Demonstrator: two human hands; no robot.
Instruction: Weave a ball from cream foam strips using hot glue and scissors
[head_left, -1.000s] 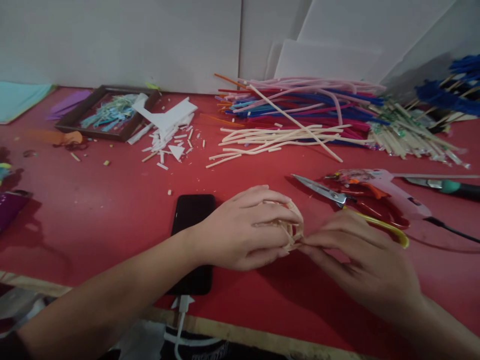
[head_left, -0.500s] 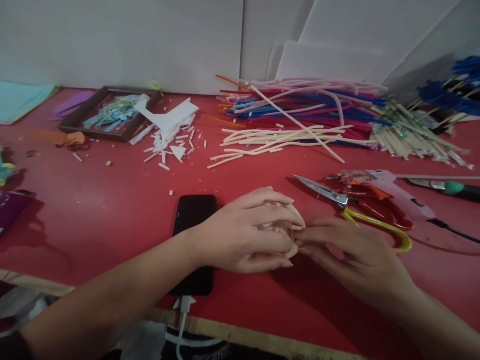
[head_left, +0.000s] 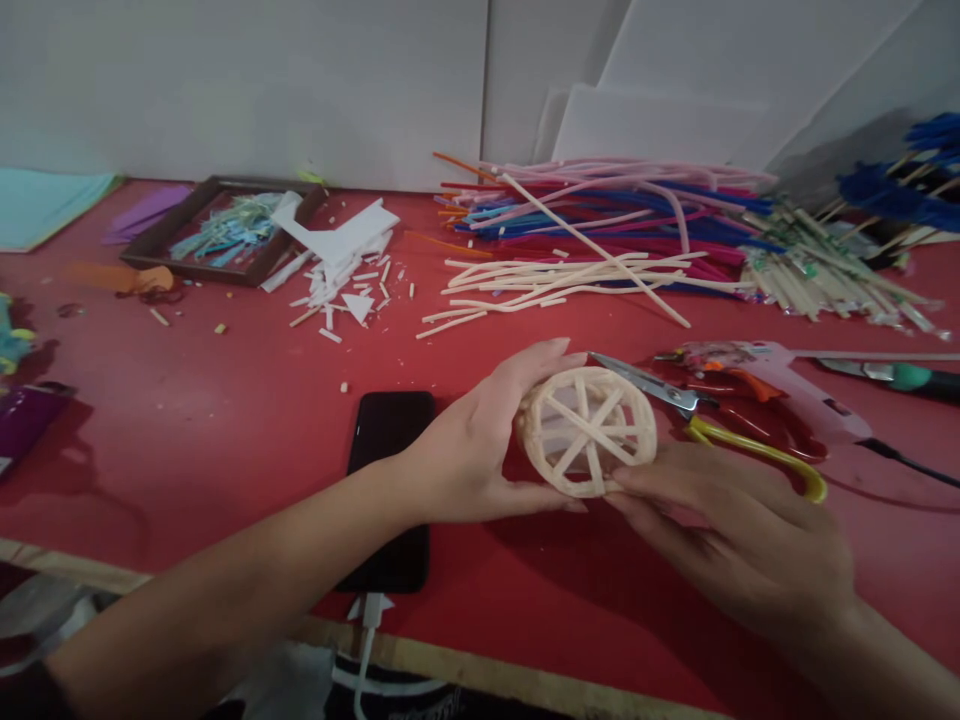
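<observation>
A small cream-coloured wheel [head_left: 592, 433], with a round rim and several crossing spokes, is held above the red table, its spoked face turned toward me. My left hand [head_left: 499, 440] is closed around its left side, thumb below and fingers above and behind. At the lower right rim, my right hand [head_left: 739, 530] pinches the edge between thumb and fingertips. Scissors [head_left: 675, 395] with yellow and red handles lie just beyond my right hand. Under my left forearm is a black phone [head_left: 394, 430] with a white cable [head_left: 369, 620] plugged in.
A pink glue gun [head_left: 806, 395] and a green-and-black knife [head_left: 904, 377] lie at the right. Behind are coloured pipe cleaners [head_left: 600, 200], cream strips [head_left: 540, 280] and wrapped sticks [head_left: 817, 265]. White scraps [head_left: 337, 250] lie beside a dark frame [head_left: 225, 268].
The wheel has turned so its spoked face shows, where my left fingers covered it before. My left fingers have moved up and back around its side; my right hand still pinches the edge.
</observation>
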